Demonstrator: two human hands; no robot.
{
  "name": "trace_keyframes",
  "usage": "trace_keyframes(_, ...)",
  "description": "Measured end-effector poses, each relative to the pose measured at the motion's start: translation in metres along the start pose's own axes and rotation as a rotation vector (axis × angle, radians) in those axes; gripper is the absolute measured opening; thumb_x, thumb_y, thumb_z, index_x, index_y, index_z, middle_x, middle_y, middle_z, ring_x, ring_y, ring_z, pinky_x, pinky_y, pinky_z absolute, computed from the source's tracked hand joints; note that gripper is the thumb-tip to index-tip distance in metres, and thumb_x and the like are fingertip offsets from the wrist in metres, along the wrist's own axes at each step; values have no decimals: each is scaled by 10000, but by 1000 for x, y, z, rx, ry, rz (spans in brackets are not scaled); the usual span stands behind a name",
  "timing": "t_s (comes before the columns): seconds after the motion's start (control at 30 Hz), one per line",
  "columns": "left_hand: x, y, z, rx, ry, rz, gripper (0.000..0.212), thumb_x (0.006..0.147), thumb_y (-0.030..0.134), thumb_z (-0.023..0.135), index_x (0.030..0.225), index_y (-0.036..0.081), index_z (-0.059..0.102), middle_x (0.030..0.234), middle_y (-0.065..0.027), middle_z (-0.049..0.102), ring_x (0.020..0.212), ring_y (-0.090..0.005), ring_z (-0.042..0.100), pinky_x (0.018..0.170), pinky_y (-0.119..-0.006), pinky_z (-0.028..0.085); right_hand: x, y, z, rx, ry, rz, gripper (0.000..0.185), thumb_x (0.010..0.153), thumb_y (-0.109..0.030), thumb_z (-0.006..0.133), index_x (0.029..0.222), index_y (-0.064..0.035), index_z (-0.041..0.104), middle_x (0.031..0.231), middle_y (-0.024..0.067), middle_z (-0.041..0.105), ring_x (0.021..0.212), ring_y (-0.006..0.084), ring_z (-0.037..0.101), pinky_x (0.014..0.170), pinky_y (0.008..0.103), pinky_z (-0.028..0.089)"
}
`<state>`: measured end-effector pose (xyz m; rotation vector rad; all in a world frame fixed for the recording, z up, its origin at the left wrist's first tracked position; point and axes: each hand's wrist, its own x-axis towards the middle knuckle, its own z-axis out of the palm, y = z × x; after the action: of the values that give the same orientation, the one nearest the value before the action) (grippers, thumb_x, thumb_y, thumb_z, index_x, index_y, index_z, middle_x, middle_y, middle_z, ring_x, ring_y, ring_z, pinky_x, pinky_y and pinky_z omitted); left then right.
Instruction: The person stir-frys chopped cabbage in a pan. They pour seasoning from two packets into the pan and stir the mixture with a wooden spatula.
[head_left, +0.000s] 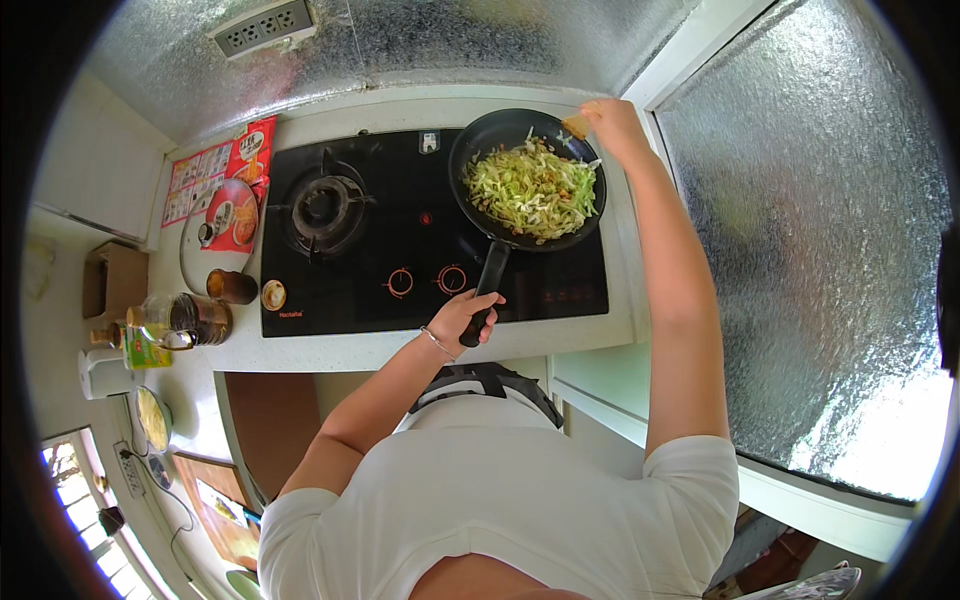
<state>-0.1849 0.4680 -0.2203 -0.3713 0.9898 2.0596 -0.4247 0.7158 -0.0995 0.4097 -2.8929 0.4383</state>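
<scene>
My left hand (463, 321) is wrapped around the black handle (493, 270) of a dark frying pan (469, 206). The pan sits on the right side of a black glass gas stove (397, 187). Shredded cabbage (534, 187) with small brownish bits is heaped inside it. At the pan's upper right edge, my right hand (616, 129) grips a tan spatula (576, 126), probably wooden; its grip is hidden by my fingers. A few shreds of cabbage lie on the pan wall near the spatula.
A bare burner (322, 208) is on the stove's left. Beside it are a glass lid (193, 259) over red food packets (251, 154), a brown jar (231, 286) and glass bottles (199, 319). A bowl (154, 420) and a cutting board (217, 510) stand farther left. A textured panel (795, 225) rises at right.
</scene>
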Motion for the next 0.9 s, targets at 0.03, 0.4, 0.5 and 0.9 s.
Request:
trace_keyframes(0.03,0,1,1,2,1,5,248,902,224,528,998,-6,533,635,-32,514,457,-137,455,431,-261,375,-1,0,-4,15,-12,40,222,829,-189,571,936,-18,664,857,148,660,754,258,626,702,337,477)
trace_keyframes(0.4,0,2,1,13,-10,9,248,908,221,519,999,-9,532,634,-34,515,466,-140,464,433,-265,379,8,-19,-4,-6,-92,73,239,840,-211,576,942,-16,671,855,165,667,731,245,641,689,322,480)
trace_keyframes(0.5,0,3,5,20,-7,4,249,909,221,517,1003,-9,531,634,-34,517,468,-141,466,435,-268,380,-1,5,29,249,60,-274,247,827,-227,594,891,4,651,802,193,639,785,320,608,709,370,464)
trace_keyframes(0.9,1,1,4,-7,-16,11,234,913,212,513,997,-5,533,631,-37,524,460,-140,468,437,-268,386,-30,-9,-14,-31,-125,144,278,847,-216,519,817,18,665,853,180,652,762,323,628,704,391,493)
